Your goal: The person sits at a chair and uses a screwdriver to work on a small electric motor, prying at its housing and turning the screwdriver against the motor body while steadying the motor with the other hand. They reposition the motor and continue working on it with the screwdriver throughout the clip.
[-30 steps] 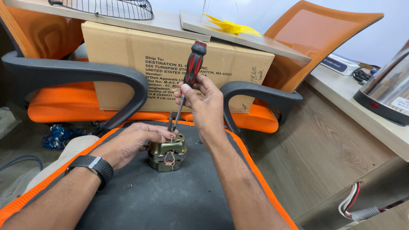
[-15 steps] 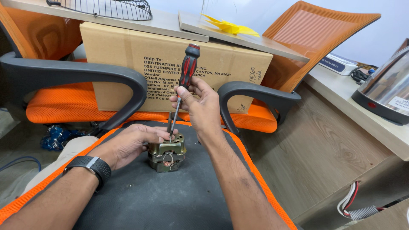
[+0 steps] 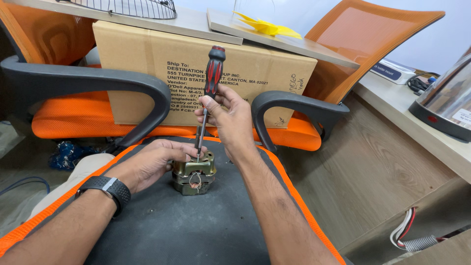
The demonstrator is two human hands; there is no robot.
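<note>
We hold a small electric motor (image 3: pixel 194 172) steady on the black seat pad (image 3: pixel 196 225) of an orange-edged chair directly in front of us. The motor sits upright near the far middle of the pad, its brass-coloured metal frame uppermost and copper windings visible on the near side.

Our left hand (image 3: pixel 156 161) rests on the pad at the motor's left side, fingers (image 3: pixel 184 148) wrapped against the housing and closed on it. A black wristwatch (image 3: pixel 107 190) sits on the left wrist.

Our right hand (image 3: pixel 230 120) grips a screwdriver (image 3: pixel 208 93) with a red-and-black handle. The fingers are clamped around the lower end of the handle and the top of the shaft. The tool stands nearly upright, tilted slightly to the right at the top, and its tip meets the top face of the motor near the left rear corner.

Beyond the pad stands a second orange chair (image 3: pixel 73 115) with black armrests, carrying a brown cardboard box (image 3: pixel 147 73). A flat board (image 3: pixel 274 41) with a yellow object (image 3: pixel 267 27) lies on top of the box. To the right, a bench (image 3: pixel 417 113) carries a metallic kettle (image 3: pixel 449 98).
</note>
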